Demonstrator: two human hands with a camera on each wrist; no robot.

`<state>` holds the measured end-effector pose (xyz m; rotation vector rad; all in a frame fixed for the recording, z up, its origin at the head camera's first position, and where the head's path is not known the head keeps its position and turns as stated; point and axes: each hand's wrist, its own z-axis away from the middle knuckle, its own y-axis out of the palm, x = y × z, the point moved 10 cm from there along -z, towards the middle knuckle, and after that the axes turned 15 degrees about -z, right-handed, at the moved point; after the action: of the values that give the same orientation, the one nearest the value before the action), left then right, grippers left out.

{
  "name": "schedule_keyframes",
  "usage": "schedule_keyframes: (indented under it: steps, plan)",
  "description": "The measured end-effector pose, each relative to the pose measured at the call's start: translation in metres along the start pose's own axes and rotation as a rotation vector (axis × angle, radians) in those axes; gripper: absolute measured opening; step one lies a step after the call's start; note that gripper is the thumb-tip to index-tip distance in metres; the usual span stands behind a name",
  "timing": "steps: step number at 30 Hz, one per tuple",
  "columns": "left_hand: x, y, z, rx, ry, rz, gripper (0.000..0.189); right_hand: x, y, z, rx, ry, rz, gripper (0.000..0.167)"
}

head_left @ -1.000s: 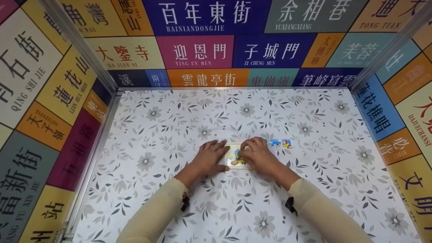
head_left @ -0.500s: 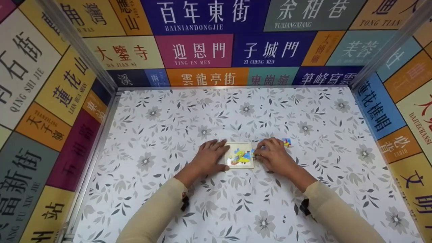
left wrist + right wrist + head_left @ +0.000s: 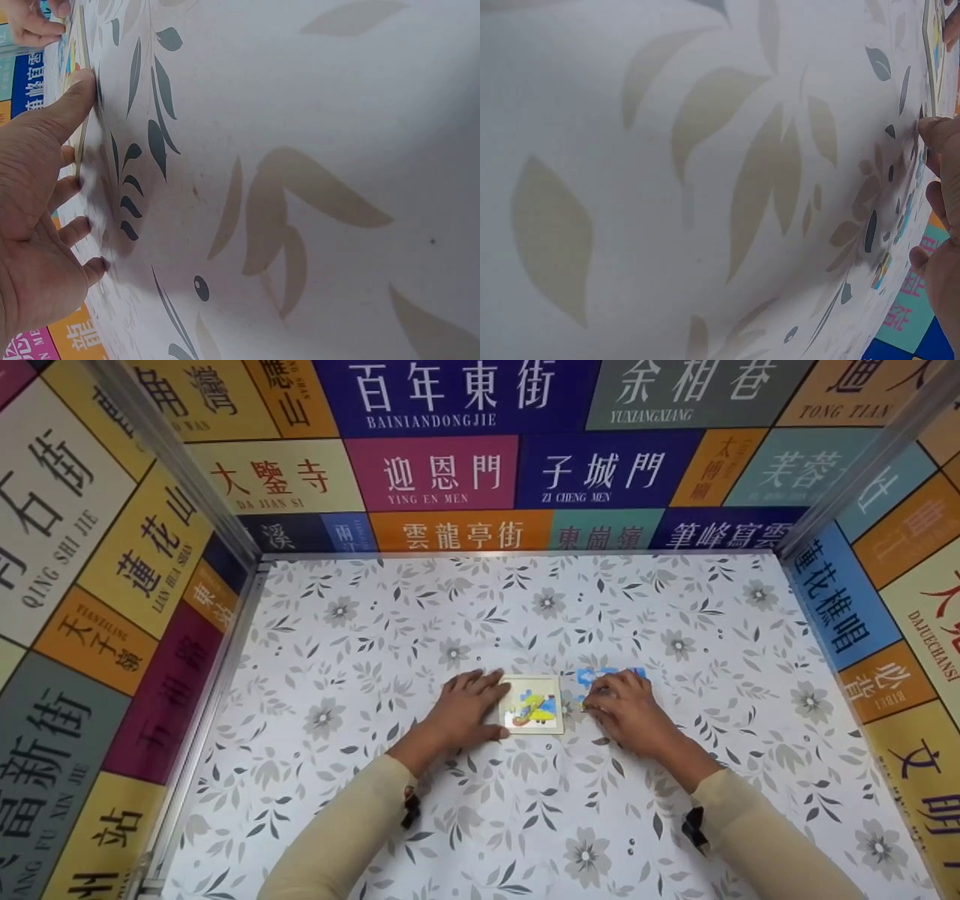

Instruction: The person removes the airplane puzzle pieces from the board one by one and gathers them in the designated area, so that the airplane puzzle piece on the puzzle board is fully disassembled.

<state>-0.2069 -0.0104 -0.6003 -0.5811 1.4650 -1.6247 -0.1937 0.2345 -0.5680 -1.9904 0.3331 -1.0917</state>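
Head camera: I record a squarish, pale puzzle tray (image 3: 549, 684), apparently wooden, flat on the floral-patterned table (image 3: 480, 825) between both hands. Left hand (image 3: 465, 714): grip spread, thumb and fingers against the tray's left side, presumably to stop it sliding. A partial yellow aeroplane picture (image 3: 534, 711) lies inside, leaving bare base along the top. Blue puzzle pieces (image 3: 588, 676) lie just right of the tray, I judge for easy reach. Right hand (image 3: 626, 711): fingers bent, partly hiding those pieces; whether its grip pinches one, I cannot tell.
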Motion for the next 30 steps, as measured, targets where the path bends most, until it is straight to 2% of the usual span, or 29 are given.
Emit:
schedule_keyframes:
  steps: [10,19,30]
  plan:
    - [-0.0004,-0.0001,0.0002,0.006,0.003,-0.007,0.083,-0.0032,-0.0001,0.0015,-0.022,-0.008,-0.007,0.013]
    - [-0.0018,-0.0002,-0.0003,0.0,0.005,-0.016,0.082,0.0014,-0.0024,-0.0003,-0.066,-0.074,0.0,0.013]
    - [-0.0018,-0.0016,0.001,0.002,0.006,0.002,0.082,0.0024,-0.0013,-0.002,-0.055,-0.061,0.013,0.013]
